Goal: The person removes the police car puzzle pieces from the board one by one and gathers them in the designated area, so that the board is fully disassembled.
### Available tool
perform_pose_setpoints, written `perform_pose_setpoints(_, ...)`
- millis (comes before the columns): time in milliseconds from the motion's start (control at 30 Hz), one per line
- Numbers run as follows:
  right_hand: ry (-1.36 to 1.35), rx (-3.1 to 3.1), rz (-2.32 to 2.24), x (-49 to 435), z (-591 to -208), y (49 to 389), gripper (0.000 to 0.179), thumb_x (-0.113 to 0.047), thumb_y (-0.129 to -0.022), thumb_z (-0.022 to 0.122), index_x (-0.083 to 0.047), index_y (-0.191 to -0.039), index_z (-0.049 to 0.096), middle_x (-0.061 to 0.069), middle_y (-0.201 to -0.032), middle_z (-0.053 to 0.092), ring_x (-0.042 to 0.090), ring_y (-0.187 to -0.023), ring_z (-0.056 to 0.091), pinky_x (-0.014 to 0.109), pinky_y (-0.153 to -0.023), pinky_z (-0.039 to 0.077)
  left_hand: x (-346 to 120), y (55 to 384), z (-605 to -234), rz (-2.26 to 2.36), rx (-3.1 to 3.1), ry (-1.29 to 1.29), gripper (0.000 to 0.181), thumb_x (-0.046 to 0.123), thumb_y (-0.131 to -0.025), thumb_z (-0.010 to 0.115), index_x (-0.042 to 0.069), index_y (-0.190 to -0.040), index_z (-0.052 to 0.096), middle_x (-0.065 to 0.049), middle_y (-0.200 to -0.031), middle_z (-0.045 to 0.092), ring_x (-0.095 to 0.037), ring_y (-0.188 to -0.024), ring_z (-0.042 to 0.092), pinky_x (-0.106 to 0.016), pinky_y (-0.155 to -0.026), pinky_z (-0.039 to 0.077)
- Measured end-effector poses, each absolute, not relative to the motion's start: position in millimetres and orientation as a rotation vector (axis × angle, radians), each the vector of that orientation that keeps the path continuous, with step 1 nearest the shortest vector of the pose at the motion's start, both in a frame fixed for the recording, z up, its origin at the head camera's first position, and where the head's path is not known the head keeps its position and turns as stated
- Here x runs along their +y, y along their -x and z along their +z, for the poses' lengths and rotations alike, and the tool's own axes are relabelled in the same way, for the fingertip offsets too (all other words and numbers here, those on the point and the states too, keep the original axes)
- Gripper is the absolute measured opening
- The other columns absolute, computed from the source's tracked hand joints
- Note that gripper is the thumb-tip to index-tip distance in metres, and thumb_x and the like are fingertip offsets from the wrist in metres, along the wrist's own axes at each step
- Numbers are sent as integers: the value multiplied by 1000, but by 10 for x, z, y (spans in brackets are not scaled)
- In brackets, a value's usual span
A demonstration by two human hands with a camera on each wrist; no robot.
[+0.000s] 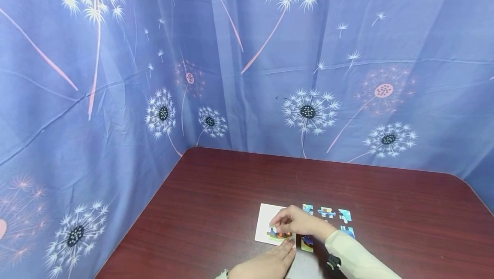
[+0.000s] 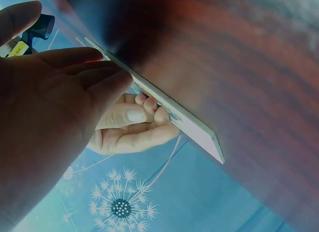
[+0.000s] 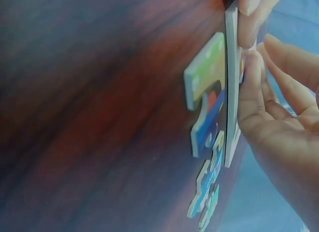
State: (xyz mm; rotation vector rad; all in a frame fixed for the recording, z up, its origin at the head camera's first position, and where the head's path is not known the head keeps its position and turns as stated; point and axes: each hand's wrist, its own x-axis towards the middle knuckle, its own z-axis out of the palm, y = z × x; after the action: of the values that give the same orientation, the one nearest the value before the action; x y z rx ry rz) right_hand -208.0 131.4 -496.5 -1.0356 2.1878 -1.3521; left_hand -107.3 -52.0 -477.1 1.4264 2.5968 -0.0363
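Observation:
A white puzzle board (image 1: 263, 223) lies on the table, with joined picture pieces (image 1: 279, 237) along its near side. My right hand (image 1: 299, 221) reaches over the board from the right, its thumb and fingers curled down to pinch a small puzzle piece (image 1: 273, 229), mostly covered by the fingertips. In the left wrist view, the bent fingertips of the right hand (image 2: 129, 127) meet the board's face. My left hand (image 1: 268, 264) rests its straight fingers on the board's near right corner. In the right wrist view the board's edge (image 3: 232, 92) stands beside loose pieces (image 3: 205, 72).
Several loose puzzle pieces lie right of the board, among them a blue and green one (image 1: 307, 244) near the right wrist and a light blue one (image 1: 345, 216) farther off. A blue dandelion-print curtain (image 1: 254, 111) borders the dark red table (image 1: 200, 210) behind and at left.

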Motion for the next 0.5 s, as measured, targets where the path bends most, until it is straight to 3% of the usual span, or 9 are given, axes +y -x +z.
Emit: perform_pose_setpoints(500, 974, 2194, -1315, 1312, -4975, 2066, 17, -1, -85, 68, 3, -100, 72, 5, -86, 61, 7, -76, 55, 22, -68, 52, -499, 1092, -4775, 37, 2550, -1332, 80, 59, -94, 42, 0, -147, 34, -14, -154, 30, -20, -143, 24, -26, -112, 27)
